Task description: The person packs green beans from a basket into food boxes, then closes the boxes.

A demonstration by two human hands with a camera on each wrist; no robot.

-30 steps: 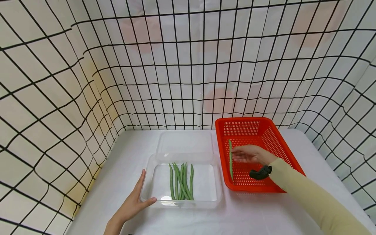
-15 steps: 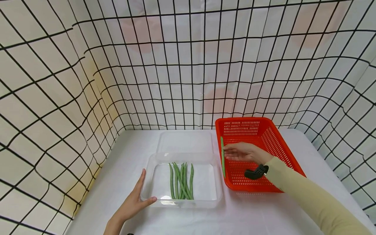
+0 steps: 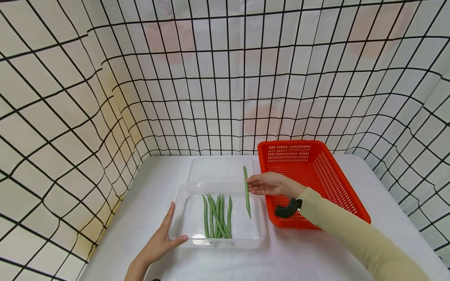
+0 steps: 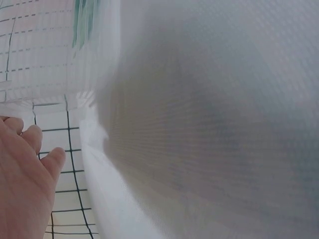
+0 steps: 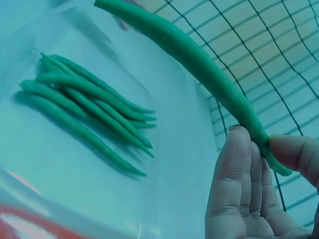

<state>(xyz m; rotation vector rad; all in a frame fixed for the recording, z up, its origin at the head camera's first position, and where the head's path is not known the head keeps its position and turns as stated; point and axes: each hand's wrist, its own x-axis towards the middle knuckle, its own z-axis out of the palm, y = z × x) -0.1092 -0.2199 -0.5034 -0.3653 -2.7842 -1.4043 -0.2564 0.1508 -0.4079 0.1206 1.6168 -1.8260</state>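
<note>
A single green bean (image 3: pixel 247 195) hangs nearly upright over the right side of a clear plastic container (image 3: pixel 191 222). My right hand (image 3: pixel 268 184) pinches it; in the right wrist view, thumb and fingertips hold the bean (image 5: pixel 199 62) near one end. Several other green beans (image 3: pixel 218 222) lie lengthwise in the middle of the container, one crossing over the rest. My left hand (image 3: pixel 158 244) rests against the container's front left corner, thumb at the front rim and fingers stretched along the left side. The left wrist view shows that hand (image 4: pixel 25 174) beside the clear wall.
A red perforated basket (image 3: pixel 337 187) stands right of the container, beneath my right forearm. Behind the container lies a clear flat lid (image 3: pixel 221 168) on the white tablecloth (image 3: pixel 295 257). Black netting (image 3: pixel 230 113) over white cloth encloses the back and both sides.
My right hand has moved left with the green bean, out from the red basket, across its left rim and over the container. The left hand stays in place.
</note>
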